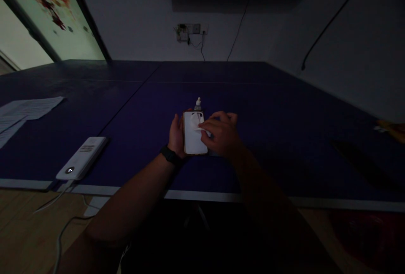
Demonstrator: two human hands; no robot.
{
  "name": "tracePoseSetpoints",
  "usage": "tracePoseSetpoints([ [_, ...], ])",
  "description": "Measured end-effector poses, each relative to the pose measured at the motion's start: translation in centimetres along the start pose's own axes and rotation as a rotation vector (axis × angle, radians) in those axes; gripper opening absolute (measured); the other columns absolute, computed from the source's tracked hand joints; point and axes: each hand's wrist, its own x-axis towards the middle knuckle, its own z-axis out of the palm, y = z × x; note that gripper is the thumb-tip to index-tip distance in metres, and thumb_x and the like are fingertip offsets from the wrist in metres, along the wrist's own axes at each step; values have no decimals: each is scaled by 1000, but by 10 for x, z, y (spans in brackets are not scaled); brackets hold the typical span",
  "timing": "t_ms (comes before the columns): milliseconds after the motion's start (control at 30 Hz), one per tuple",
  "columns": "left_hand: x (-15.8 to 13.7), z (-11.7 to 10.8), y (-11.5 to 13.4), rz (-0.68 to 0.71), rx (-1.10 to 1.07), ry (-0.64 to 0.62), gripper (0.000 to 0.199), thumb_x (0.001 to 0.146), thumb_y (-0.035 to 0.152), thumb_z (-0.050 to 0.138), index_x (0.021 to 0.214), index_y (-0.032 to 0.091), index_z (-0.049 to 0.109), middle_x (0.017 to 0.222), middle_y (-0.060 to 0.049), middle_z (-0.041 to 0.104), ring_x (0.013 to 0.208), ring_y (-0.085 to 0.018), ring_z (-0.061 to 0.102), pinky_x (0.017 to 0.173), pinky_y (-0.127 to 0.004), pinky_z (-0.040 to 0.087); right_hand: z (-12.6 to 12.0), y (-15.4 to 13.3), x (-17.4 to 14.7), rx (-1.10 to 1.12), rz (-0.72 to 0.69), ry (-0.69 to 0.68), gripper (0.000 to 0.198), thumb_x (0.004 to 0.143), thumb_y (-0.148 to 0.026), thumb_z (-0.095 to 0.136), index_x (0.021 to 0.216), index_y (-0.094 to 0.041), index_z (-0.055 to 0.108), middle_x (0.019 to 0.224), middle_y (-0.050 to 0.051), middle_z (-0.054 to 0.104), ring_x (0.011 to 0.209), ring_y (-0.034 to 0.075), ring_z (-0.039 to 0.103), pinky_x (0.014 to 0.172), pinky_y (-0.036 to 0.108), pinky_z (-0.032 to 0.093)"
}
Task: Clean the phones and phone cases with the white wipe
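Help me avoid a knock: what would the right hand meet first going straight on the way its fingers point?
Beyond the white piece it holds, the right hand would likely meet the phone first; if it passes above that, the left hand. Depth is unclear here.

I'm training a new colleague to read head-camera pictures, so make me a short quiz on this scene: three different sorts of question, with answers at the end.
1. Multiple choice. What supports the phone?
a) the left hand
b) the right hand
c) a stand

2. True or false? The small bottle is on the near side of the phone, close to the wearer.

3. Short answer. What do the right hand's fingers hold against the phone?

Key
1: a.
2: False; the bottle is just beyond the phone's far end.
3: What looks like a white wipe; its exact material is hard to tell in this dim light.
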Motion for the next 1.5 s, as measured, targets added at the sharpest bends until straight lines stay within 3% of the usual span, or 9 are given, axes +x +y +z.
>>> tracePoseSetpoints([
  [133,1,0,1,7,-41,13,50,103,54,37,127,20,64,94,-5,75,81,-20,69,87,-34,51,-2,1,-1,70,-118,-85,23,91,-23,57,101,-26,78,110,0,79,109,27,56,93,47,24],
  [233,1,0,3,-13,-34,13,50,102,55,38,129,21,63,100,-6,75,84,-21,69,85,-36,51,-4,6,-1,53,-76,-74,24,94,-25,57,108,-29,77,120,-1,77,114,28,54,92,48,23],
  [500,0,2,-1,-51,-27,13,47,102,52,39,120,19,67,97,-6,74,84,-22,69,86,-34,50,-4,3,0,71,-118,-102,21,91,-25,59,102,-27,77,110,-1,79,111,27,56,92,47,23],
  [700,-2,5,0,-26,-14,12,46,103,52,39,120,19,66,102,-7,75,91,-22,70,90,-36,50,-5,7,0,0,-3,-16,18,89,-22,60,95,-25,76,103,1,79,106,28,56,91,49,22],
  [867,0,2,0,-6,-31,3,44,102,50,40,119,19,67,95,-6,76,93,-23,70,92,-35,50,-2,1,-2,27,-118,-108,17,92,-24,57,92,-24,75,105,1,78,106,26,57,88,47,23],
  [1100,-1,2,0,5,-24,4,44,102,51,41,124,21,65,105,-6,76,94,-23,71,90,-36,51,-2,1,0,-9,29,-17,18,91,-21,56,99,-23,73,105,3,78,109,27,58,89,48,22],
  [1233,0,-2,-5,-21,-59,-22,45,100,51,43,123,20,65,101,-6,76,93,-24,71,90,-37,51,-2,-1,-3,38,-53,-68,17,88,-21,56,90,-23,73,98,2,78,105,26,59,89,47,23],
  [1367,1,-7,-3,-38,-88,19,44,101,52,41,119,21,67,88,-3,74,78,-20,69,84,-34,52,-3,-6,4,32,-181,-142,17,90,-20,56,95,-21,73,107,4,77,106,25,61,89,45,25],
  [1500,-5,-2,2,-87,-81,30,46,102,53,40,125,22,64,94,-4,74,80,-20,68,84,-35,52,-14,-2,12,9,-233,-213,18,92,-19,56,100,-19,72,109,7,76,105,27,60,86,43,29],
])
